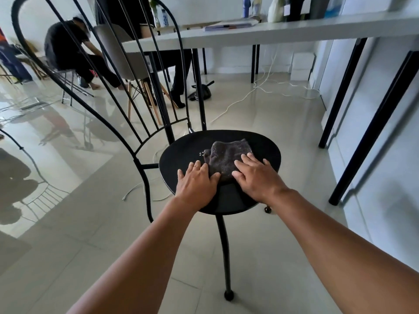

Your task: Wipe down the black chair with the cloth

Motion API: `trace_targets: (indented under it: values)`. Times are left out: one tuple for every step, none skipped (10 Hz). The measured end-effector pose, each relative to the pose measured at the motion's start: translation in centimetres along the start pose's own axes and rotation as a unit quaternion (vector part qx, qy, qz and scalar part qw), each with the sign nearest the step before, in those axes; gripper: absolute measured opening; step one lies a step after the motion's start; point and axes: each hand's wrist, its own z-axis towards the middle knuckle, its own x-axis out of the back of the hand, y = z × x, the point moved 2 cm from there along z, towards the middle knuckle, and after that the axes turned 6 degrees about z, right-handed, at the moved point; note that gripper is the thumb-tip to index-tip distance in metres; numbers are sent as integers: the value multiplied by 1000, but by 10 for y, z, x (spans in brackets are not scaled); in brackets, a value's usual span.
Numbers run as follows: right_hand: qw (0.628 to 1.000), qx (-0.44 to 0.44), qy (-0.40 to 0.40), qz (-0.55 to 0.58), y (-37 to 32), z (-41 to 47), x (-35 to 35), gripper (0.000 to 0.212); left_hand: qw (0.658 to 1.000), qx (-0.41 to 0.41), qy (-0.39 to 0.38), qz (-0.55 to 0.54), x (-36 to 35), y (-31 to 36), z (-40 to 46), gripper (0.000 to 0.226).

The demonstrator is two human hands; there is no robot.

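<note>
A black metal chair [181,155] with a round seat and a tall wire back stands in front of me. On the seat lies a dark crumpled cloth [226,152]. My left hand [196,184] lies flat on the seat at the cloth's left edge, its thumb touching the cloth. My right hand [256,177] rests palm down on the cloth's near right corner, fingers spread. Neither hand is closed around the cloth.
A white table [272,32] with black legs stands behind and to the right, with books and bottles on it. White cables [260,87] trail across the tiled floor. A seated person [68,48] and another chair [127,62] are at the back left.
</note>
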Motion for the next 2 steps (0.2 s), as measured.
trace_targets:
  values:
    - [1000,4,11,24,1,-11,7,52,1000,-12,-4,-6,2,0,-6,60]
    - [996,7,52,68,-5,-20,23,52,1000,-15,-11,0,4,-3,-14,61]
